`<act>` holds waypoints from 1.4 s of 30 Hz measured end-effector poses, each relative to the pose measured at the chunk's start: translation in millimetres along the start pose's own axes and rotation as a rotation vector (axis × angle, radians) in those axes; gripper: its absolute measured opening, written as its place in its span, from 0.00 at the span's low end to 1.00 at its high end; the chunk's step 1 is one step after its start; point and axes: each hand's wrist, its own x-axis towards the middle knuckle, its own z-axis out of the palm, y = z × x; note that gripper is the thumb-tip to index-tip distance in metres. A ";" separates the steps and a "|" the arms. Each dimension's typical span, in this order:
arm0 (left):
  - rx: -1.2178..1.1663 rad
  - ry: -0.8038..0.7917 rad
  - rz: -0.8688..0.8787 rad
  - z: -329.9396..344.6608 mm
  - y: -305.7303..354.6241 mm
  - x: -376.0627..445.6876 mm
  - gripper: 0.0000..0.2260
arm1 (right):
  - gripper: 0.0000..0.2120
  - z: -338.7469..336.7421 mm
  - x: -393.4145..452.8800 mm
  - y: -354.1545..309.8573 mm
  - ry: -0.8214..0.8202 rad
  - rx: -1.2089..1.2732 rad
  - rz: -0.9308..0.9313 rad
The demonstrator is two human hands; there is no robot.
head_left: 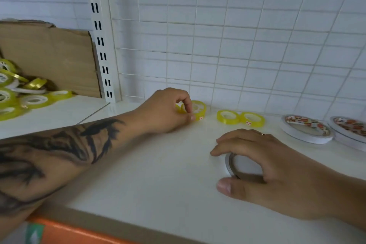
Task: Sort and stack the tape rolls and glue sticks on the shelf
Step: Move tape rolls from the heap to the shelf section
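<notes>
From the head camera, the left hand [170, 111] is pinching a yellow tape roll [195, 109] between curled fingers and thumb at the back of the shelf [150, 168], just left of two more yellow rolls [240, 117] lying flat in a row. The right hand [263, 166] is curling over a white tape roll [240, 165] nearer the front; the patterned white rolls [309, 130] are lying to its right, so it is the nearer hand to them.

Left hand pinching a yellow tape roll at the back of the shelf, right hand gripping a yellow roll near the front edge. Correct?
Not quite. In the head view the right hand grips a white tape roll, not a yellow one. The rest holds: the left hand pinches a yellow tape roll at the back of the shelf.
</notes>
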 end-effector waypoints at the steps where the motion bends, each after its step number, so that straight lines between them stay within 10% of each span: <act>1: 0.017 -0.015 0.002 2.0 -1.7 -0.8 0.08 | 0.32 -0.4 -0.4 -0.2 -0.007 0.005 0.000; 18: 0.203 -0.145 -0.050 2.3 -3.3 2.4 0.28 | 0.37 -15.4 -9.8 2.8 -0.086 0.015 0.025; 27: 0.091 -0.133 -0.088 -5.7 1.2 2.0 0.17 | 0.36 -17.3 -10.4 3.1 -0.136 -0.015 0.033; 38: 0.271 -0.026 0.046 -14.7 20.7 -8.5 0.32 | 0.46 -47.6 -28.5 1.2 -0.232 0.019 0.181; 42: 0.003 -0.173 0.145 -25.8 62.7 -36.0 0.28 | 0.40 -57.1 -42.3 6.4 -0.236 -0.021 0.230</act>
